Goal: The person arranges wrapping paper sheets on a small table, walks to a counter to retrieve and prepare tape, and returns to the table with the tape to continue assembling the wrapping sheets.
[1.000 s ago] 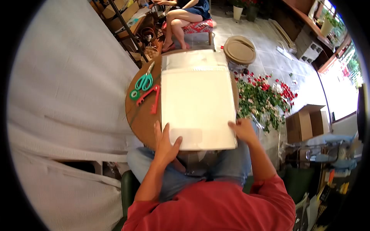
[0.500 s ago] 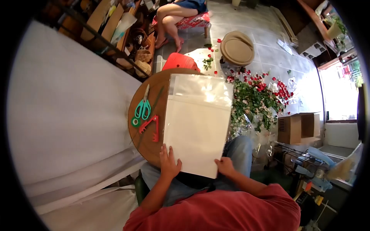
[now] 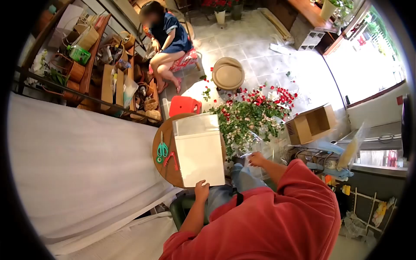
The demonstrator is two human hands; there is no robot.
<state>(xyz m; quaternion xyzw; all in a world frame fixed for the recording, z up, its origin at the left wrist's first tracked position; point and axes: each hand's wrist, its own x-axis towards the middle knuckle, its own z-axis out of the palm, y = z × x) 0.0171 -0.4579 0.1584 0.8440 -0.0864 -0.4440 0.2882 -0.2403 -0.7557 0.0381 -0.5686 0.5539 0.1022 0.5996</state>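
A stack of white sheets with a clear plastic upper part lies on the round wooden table. My left hand grips its lower edge, the fingers closed there. My right hand is out to the right, beside the flowers, its fingers closed on clear plastic wrap. Left of the sheets are teal-handled scissors, a small green tape roll and a red V-shaped tool. A large heap of red and pale roses with green leaves lies right of the table.
Beyond the table stand a red plastic stool and a round beige stool. An open cardboard box sits to the right. A person is seated at the back, near shelves of baskets. White cloth hangs on the left.
My right hand has left the sheets' lower right corner and moved right to the plastic by the flowers. My left hand has shifted along the lower edge. The view has tilted up and swung right.
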